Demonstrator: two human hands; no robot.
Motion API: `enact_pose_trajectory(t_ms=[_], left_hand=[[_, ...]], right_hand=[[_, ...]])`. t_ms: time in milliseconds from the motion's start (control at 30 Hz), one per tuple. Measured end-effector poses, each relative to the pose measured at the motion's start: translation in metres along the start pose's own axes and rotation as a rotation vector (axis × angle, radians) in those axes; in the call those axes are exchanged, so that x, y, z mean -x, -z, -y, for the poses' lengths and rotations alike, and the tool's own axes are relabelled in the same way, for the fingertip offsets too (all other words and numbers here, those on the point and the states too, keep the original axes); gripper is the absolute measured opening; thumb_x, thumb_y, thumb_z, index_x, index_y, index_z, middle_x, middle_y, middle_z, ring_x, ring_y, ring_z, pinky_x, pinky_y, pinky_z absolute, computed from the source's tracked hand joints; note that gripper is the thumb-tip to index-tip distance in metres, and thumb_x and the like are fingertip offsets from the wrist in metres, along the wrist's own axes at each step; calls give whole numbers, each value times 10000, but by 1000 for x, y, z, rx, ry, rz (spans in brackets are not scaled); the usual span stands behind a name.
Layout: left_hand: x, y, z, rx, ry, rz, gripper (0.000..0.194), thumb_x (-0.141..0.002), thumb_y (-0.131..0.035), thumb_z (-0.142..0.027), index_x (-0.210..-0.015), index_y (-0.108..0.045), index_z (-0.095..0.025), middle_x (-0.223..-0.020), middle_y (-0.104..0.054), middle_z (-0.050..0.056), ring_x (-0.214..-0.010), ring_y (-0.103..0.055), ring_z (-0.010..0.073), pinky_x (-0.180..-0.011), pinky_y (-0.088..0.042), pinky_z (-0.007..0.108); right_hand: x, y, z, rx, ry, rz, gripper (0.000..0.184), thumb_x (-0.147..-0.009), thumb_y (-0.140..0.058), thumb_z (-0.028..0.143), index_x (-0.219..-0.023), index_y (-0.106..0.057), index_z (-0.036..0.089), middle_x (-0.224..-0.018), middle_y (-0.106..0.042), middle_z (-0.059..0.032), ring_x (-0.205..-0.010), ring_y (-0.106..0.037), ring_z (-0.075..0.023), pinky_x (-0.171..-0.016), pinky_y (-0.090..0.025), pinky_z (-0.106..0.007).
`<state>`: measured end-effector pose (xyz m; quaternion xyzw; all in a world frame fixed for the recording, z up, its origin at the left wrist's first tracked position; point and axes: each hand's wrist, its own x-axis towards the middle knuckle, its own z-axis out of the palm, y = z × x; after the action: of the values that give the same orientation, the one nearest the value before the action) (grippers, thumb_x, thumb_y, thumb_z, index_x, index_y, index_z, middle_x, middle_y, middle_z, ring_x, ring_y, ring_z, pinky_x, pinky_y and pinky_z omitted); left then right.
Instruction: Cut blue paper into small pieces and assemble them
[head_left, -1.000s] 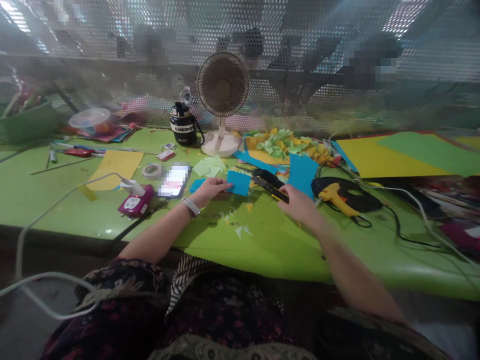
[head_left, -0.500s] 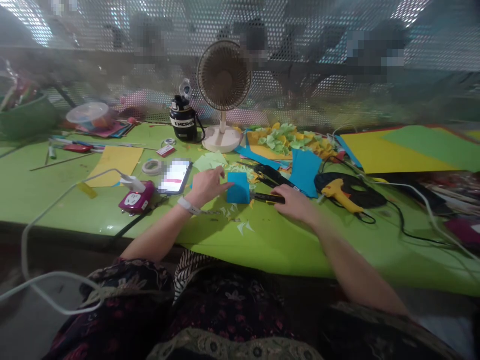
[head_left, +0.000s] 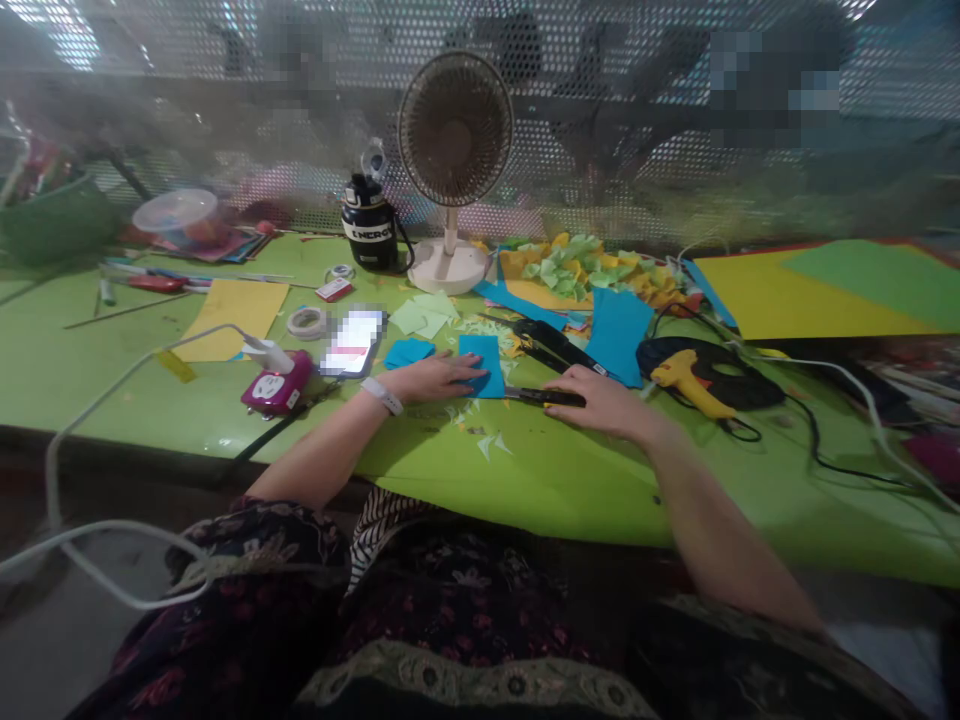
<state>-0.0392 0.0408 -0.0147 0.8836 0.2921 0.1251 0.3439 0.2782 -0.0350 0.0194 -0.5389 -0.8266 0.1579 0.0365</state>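
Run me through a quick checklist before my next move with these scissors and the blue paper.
Left hand flat on the blue paper: ok.
Blue paper lying flat on the green table: ok.
Black scissors in the right hand, tips at the paper's edge: ok.
Scissor blades open or closed: cannot tell; they look shut, but the view is too narrow to be sure.
Yellow hot glue gun apart from the right hand: ok. Whether it is hot: cannot tell.
Pale paper trimmings loose on the table by the hands: not ok.
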Motion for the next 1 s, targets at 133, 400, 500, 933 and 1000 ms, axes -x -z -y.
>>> enact_pose_trajectory(t_ms=[133, 400, 500, 933, 1000], left_hand=[[0, -2, 0, 13, -9, -16, 409, -880, -662, -271, -1287, -674, -313, -1514, -520, 84, -1479, -357, 330, -1229, -131, 559], [-1, 1, 5, -56, 2, 56, 433, -911, -606, -263, -1341, -634, -301, -1566, -453, 70, -1487, -336, 299, -1231, -125, 505], [-2, 3, 7, -90, 4, 110, 446, -930, -552, -236, -1368, -614, -290, -1593, -408, 72, -1497, -322, 298, -1233, -117, 498], [-8, 4, 2, -376, 50, 228, 566, -1038, -276, -350, -1575, -303, -176, -1661, -245, 85, -1539, -228, 225, -1248, -158, 426], [-8, 4, 3, -406, 42, 238, 570, -1037, -273, -344, -1579, -294, -165, -1661, -246, 90, -1540, -226, 220, -1248, -163, 413]], right_hand=[[-1, -3, 4, -15, 23, -16, 422, -917, -574, 485, -1253, -699, 263, -1130, -641, -112, -988, -636, -274, -820, -486, -377], [-2, -4, 0, -36, 75, 2, 436, -931, -564, 474, -1309, -684, 293, -1051, -639, -97, -929, -629, -253, -778, -465, -353], [0, -1, -4, -40, 70, 36, 442, -920, -574, 465, -1306, -690, 282, -1080, -648, -102, -949, -634, -261, -787, -468, -359], [-4, -7, 7, -46, 127, -9, 435, -931, -562, 489, -1241, -715, 227, -1069, -668, -125, -988, -638, -284, -868, -484, -396], [-3, -6, 7, -56, 112, -5, 422, -927, -569, 488, -1233, -724, 241, -1057, -670, -117, -972, -644, -278, -861, -488, -391]])
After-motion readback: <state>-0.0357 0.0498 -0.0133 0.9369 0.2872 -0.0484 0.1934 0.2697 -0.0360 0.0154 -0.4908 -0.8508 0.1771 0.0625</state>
